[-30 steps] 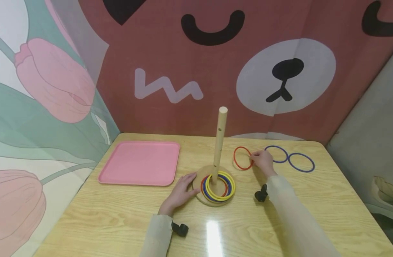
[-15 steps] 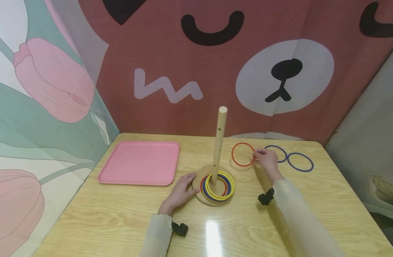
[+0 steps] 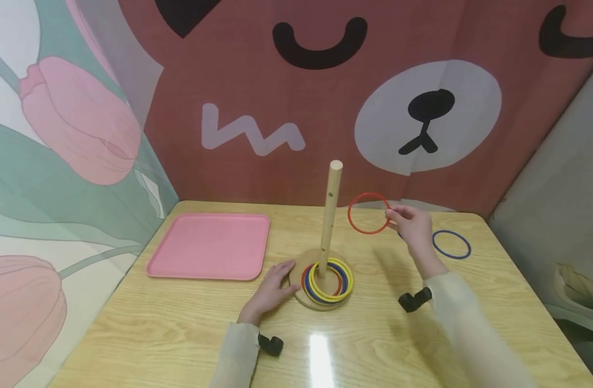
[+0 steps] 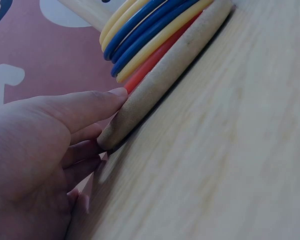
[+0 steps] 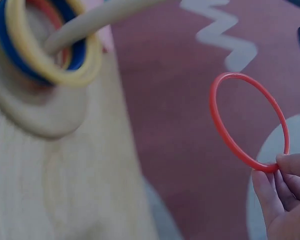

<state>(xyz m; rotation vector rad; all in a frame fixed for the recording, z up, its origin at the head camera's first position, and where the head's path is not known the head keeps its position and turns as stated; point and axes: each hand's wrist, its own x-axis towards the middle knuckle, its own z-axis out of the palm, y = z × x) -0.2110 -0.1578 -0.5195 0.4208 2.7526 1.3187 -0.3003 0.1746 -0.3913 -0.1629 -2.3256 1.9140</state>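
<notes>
My right hand [image 3: 412, 226] pinches a thin red ring [image 5: 213, 105] between thumb and fingertips. In the head view the ring is raised over the table's back edge, right of the wooden post [image 3: 330, 210]. The post rises from a round wooden base [image 3: 298, 264], where red, blue and yellow rings [image 3: 353, 280] lie stacked around its foot. My left hand [image 3: 269, 291] rests at the base's left side. In the left wrist view the thumb lies extended at the base's upper rim beside the lowest red ring [image 4: 155, 62], with fingers against its edge.
A blue ring [image 3: 452, 258] lies on the table [image 3: 180, 334] at the back right. Another blue ring is mostly hidden behind my right hand. A pink tray [image 3: 209, 245] sits at the back left. A printed cloth [image 3: 253, 178] hangs behind the table.
My right hand has lifted the red ring off the table, moving up and slightly right. It now covers most of one blue ring. My left hand stays at the base.
</notes>
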